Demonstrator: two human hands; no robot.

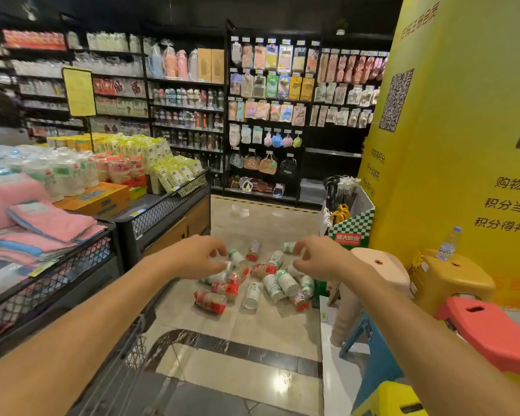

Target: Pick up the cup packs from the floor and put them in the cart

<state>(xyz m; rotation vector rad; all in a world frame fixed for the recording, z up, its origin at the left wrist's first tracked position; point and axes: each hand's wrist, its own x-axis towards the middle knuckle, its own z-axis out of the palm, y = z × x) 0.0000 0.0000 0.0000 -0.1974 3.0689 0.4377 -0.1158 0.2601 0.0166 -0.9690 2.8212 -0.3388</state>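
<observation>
Several cup packs lie scattered on the tiled floor, some red-labelled (210, 301) and some green-and-white (287, 283). Both my arms stretch out over the pile. My left hand (197, 255) hovers above the pile's left side with loosely curled fingers and holds nothing. My right hand (315, 256) hangs above the right side, fingers also loosely curled and empty. The wire cart (129, 352) shows only partly at the lower left, under my left forearm.
A display table (162, 205) with stacked cup packs and pink towels stands to the left. Plastic stools (490, 325) in red, yellow, beige and blue crowd the right, beside a yellow pillar (451, 130) and an umbrella bin (348, 226). Shelving closes the aisle behind.
</observation>
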